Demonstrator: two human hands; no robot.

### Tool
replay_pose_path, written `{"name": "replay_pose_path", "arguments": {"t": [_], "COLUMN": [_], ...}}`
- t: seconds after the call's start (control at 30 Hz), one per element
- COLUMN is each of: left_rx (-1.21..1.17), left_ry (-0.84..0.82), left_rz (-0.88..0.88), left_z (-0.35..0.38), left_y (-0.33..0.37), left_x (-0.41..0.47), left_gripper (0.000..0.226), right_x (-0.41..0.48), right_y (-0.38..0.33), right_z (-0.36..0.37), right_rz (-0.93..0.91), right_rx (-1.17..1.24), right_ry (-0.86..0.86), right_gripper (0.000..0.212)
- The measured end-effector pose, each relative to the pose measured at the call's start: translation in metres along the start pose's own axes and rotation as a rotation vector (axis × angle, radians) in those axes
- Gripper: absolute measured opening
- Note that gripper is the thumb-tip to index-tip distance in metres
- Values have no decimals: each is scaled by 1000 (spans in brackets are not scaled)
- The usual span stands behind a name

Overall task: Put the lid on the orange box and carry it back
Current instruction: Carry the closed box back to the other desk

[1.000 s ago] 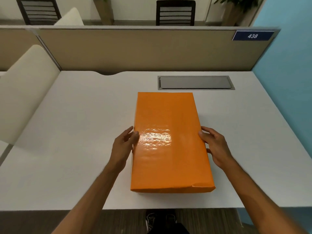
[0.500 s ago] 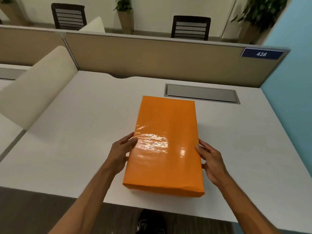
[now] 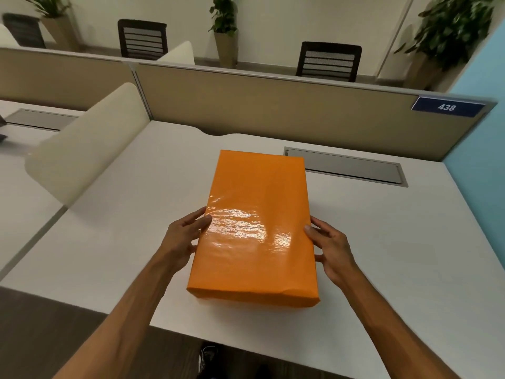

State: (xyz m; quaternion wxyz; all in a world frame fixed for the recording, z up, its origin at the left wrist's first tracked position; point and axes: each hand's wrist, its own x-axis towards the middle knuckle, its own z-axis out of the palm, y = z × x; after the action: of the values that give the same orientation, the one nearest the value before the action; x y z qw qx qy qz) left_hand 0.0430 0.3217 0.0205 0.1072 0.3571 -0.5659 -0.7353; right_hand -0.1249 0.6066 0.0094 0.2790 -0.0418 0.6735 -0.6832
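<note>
We hold the box (image 3: 257, 228), lid on, at frame centre between our hands: left hand (image 3: 183, 236) and right hand (image 3: 329, 248) clamp its long sides, fingers spread. Its near end sits close to the desk (image 3: 396, 255) edge; bare desk lies on both sides.

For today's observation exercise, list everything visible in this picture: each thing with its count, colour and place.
orange box: 1, orange, lid on, mid-desk
desk: 1, white, under the box
cable hatch: 1, grey, behind the box
number plate: 1, blue, "438", on the partition
partition: 1, beige, behind the desk
chairs: 2 clear, dark, beyond the partition
plants: 3, green, by the wall
left hand: box's left side
right hand: box's right side
</note>
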Motion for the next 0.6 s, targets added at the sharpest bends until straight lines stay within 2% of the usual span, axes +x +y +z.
{"name": "replay_pose_path", "arguments": {"t": [0.13,0.43,0.6], "left_rx": [0,16,20], "left_ry": [22,19,-7], "left_rz": [17,34,29], "left_z": [-26,-110,-163], "left_y": [17,69,105], "left_x": [15,90,151], "left_gripper": [55,39,43], "right_x": [20,79,120], "right_y": [-7,-22,-30], "right_z": [32,134,202], "right_rz": [-13,-19,-9], "right_rx": [-4,3,20], "right_ry": [-20,-31,9], "right_gripper": [48,54,57]}}
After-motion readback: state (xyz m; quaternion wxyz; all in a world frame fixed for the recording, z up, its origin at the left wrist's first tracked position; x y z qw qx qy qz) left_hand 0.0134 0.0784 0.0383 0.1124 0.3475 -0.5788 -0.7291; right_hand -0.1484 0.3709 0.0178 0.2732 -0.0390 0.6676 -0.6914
